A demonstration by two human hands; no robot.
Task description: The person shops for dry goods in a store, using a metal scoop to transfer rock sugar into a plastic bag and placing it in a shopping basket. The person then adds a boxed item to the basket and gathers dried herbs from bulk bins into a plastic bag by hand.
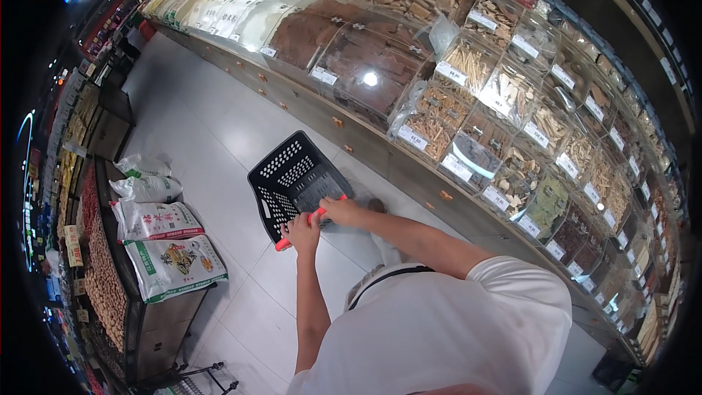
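Note:
A black plastic shopping basket (299,175) with perforated walls hangs tilted in front of me, and nothing shows inside it. Both my hands are closed around its red handle (283,243). My left hand (303,230) grips the handle toward its lower left end. Close beside it, my right hand (337,212) holds the handle toward the other end. The palms and the undersides of my fingers are hidden.
Clear bins of dried goods (433,120) with price tags line the long counter at right. At left, bagged flour or rice sacks (173,263) lie on a stand beside a bin of nuts or beans (104,280). A black wheeled metal frame (211,370) stands at bottom left.

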